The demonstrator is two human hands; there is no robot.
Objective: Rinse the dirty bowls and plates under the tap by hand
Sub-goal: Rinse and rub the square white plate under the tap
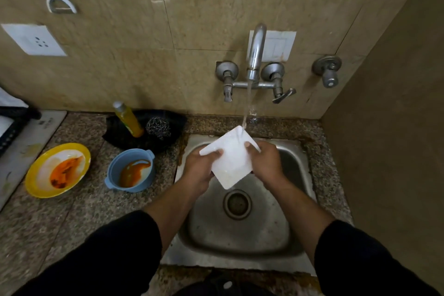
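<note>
A white square plate [231, 158] is held tilted over the steel sink [240, 230], one corner up under the running water from the tap [255, 53]. My left hand [200, 168] grips its left edge and my right hand [265, 163] grips its right edge, with the thumbs on the plate's face. On the counter to the left sit a yellow-rimmed plate [57, 170] smeared with orange sauce and a blue bowl [131, 170] with orange residue inside.
A yellow soap bottle [128, 119] and a steel scrubber [158, 127] lie on a black cloth behind the bowl. Tap valves [275, 74] stick out of the tiled wall. A side wall stands close on the right. A dark rack [12, 122] sits at far left.
</note>
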